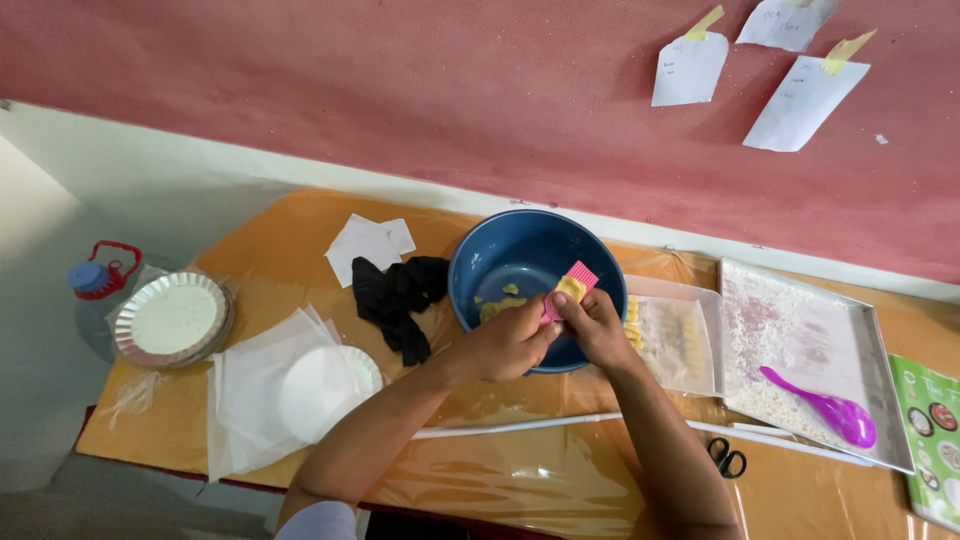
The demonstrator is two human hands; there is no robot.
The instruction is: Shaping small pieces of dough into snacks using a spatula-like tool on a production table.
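Biggest risk I can see here: the little lump of yellow dough (570,288) sits right at the far end of the pink ridged board (571,284), and both are held up over the blue bowl (520,258). If the pinch slips or the thumb pushes too hard, I'd guess the dough squashes flat into the ridges or rolls off the tip. At least it would probably drop into the bowl, where a few more yellow bits already lie (so not a disaster). The near rim of the bowl is right under the knuckles too, so a bump could tip it on that slick plastic sheet over the table (520,480).

Pose-wise: both forearms come in from the near edge and meet at the bowl's near rim. The left hand (503,345) is curled closed with its fingers pinching the lower end of the board. The right hand (598,325) is curled around the board's right side, thumb up by the dough; it's gripping too, though I can't tell exactly how the fingertips sit underneath.

Other stuff around: a clear bag of shaped yellow pieces (672,338) just right of the bowl, a floured metal tray (880,400) with a purple spoon (825,408) further right, and a black cloth (400,295) left of the bowl.
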